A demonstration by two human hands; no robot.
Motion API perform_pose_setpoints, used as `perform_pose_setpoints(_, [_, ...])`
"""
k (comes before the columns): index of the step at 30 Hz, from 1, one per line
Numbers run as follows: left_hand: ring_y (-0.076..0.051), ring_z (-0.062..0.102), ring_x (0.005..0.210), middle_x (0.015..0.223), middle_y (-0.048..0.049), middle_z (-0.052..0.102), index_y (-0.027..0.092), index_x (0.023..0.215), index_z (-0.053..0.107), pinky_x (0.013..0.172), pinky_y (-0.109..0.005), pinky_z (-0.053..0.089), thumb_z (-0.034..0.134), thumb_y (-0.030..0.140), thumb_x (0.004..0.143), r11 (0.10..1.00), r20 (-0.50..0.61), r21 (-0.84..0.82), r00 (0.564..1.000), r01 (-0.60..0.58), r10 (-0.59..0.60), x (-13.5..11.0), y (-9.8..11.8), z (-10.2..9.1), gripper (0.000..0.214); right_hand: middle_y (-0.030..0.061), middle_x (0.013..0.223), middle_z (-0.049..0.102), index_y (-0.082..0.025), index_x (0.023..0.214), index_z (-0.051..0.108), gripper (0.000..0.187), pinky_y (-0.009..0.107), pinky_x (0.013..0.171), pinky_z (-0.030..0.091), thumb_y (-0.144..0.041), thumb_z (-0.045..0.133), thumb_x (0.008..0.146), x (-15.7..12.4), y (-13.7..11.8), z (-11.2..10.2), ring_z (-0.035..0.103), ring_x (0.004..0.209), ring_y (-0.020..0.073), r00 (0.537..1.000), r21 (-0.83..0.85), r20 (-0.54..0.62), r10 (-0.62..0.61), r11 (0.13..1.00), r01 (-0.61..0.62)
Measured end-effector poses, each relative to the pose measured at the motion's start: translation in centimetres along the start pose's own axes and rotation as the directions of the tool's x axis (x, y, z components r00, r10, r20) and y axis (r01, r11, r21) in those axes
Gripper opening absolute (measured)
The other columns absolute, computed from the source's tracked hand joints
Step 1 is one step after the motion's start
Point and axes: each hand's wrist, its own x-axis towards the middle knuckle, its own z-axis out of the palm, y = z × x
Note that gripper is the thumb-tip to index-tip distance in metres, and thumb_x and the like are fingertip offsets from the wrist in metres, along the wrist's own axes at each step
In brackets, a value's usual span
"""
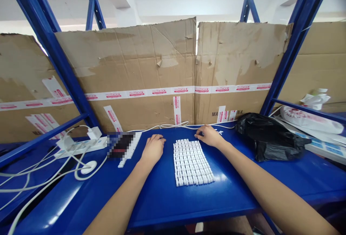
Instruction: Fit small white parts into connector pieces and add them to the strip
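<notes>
Small white plastic pieces [191, 163] lie in close rows on the blue table, forming a slanted block between my hands. Left of that block, my left hand [154, 150] rests on the tabletop with its fingers loosely extended and nothing visible in them. At the block's far right corner, my right hand [208, 135] has thumb and fingertips drawn together near the surface. Anything between those fingertips is too small or hidden to make out. A few loose white pieces [220, 132] lie just beyond the right hand, partly covered by it.
A black plastic bag [270, 137] sits on the right. On the left are a power strip [83, 146] with plugs and white cables, and a partly blurred dark item on a white strip [132, 148]. Cardboard [146, 65] walls the back between blue metal posts [286, 54].
</notes>
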Motion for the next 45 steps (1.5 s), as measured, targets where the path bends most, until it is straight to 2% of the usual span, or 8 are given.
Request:
perform_pose_setpoints(6, [-0.025,0.067,0.102,0.111,-0.0101,0.077,0.017,0.105,0.079,0.094,-0.041,0.056,0.048,-0.003,0.09,0.991,0.074,-0.07,0.99,-0.113,0.118,-1.5,-2.2,-1.0,0.04,0.0056,0.092,0.079,-0.022,0.088,0.077,0.015,0.037,0.096,0.048,-0.029,0.066,0.093,-0.3,-0.2,0.0,0.071,0.091,0.0241,1.0,0.02,0.001,-0.006,1.0,0.006])
perform_pose_setpoints(12, [-0.023,0.065,0.118,0.126,-0.0067,0.072,0.024,0.119,0.074,0.105,-0.042,0.055,0.049,0.002,0.094,0.961,-0.022,-0.104,0.967,-0.257,0.256,-7.9,-1.9,-3.1,0.042,0.0061,0.095,0.079,-0.02,0.091,0.076,0.014,0.039,0.096,0.047,-0.026,0.064,0.094,-0.2,-1.4,-1.3,0.071,0.09,0.0237,0.999,0.039,-0.02,-0.04,0.998,0.041])
perform_pose_setpoints(17, [-0.031,0.054,0.138,0.148,-0.0092,0.06,0.025,0.133,0.067,0.113,-0.054,0.048,0.054,0.028,0.1,0.996,-0.132,-0.019,0.988,-0.084,0.081,-12.1,-1.7,-3.9,0.035,0.0057,0.098,0.077,-0.021,0.097,0.076,0.019,0.037,0.094,0.048,-0.02,0.057,0.098,1.0,-7.6,-2.5,0.068,0.094,0.0221,0.984,0.113,-0.027,-0.178,0.977,0.18])
perform_pose_setpoints(23, [-0.033,0.065,0.126,0.135,-0.0104,0.071,0.024,0.128,0.072,0.108,-0.054,0.053,0.054,0.041,0.099,0.997,-0.112,-0.056,0.992,0.053,-0.059,-14.2,-1.9,-3.4,0.038,0.009,0.112,0.075,-0.021,0.121,0.074,0.026,0.038,0.1,0.049,-0.027,0.065,0.097,2.4,-17.1,0.4,0.066,0.107,0.0237,0.904,0.295,0.139,-0.405,0.888,0.353])
perform_pose_setpoints(27, [-0.033,0.067,0.125,0.134,-0.0073,0.072,0.029,0.125,0.074,0.105,-0.053,0.056,0.057,0.042,0.097,0.993,-0.133,-0.106,0.989,0.048,-0.062,-16.3,-1.5,-4.0,0.035,0.0152,0.137,0.065,-0.018,0.138,0.065,0.046,0.039,0.109,0.045,-0.022,0.07,0.092,4.6,-18.9,3.1,0.06,0.127,0.0255,0.856,0.326,0.178,-0.485,0.85,0.414])
perform_pose_setpoints(31, [-0.031,0.071,0.115,0.126,-0.0034,0.075,0.034,0.117,0.076,0.098,-0.048,0.061,0.056,0.046,0.097,0.978,-0.137,-0.166,0.979,0.127,-0.15,-18.3,-2.7,-5.1,0.03,0.0124,0.128,0.07,-0.017,0.122,0.075,0.035,0.034,0.104,0.048,-0.019,0.076,0.087,7.0,-19.1,5.2,0.066,0.117,0.0236,0.762,0.374,0.289,-0.579,0.801,0.467])
perform_pose_setpoints(39, [-0.028,0.076,0.093,0.112,-0.0069,0.078,0.024,0.122,0.071,0.08,-0.039,0.065,0.064,0.048,0.086,0.893,-0.162,-0.295,0.903,0.341,-0.399,-17.8,-10.1,-6.5,0.043,0.0076,0.102,0.074,-0.015,0.104,0.079,0.022,0.025,0.077,0.049,-0.03,0.079,0.086,7.4,-23.5,7.6,0.068,0.082,0.0156,0.809,0.355,0.252,-0.531,0.829,0.433])
perform_pose_setpoints(45, [-0.028,0.076,0.094,0.107,-0.0076,0.081,0.022,0.12,0.07,0.079,-0.039,0.063,0.067,0.046,0.08,0.866,-0.092,-0.345,0.905,0.363,-0.416,-15.5,-11.4,-6.7,0.046,0.0059,0.095,0.077,-0.017,0.097,0.077,0.023,0.024,0.07,0.045,-0.034,0.082,0.082,8.1,-26.7,9.3,0.069,0.084,0.0183,0.881,0.336,0.228,-0.415,0.883,0.329])
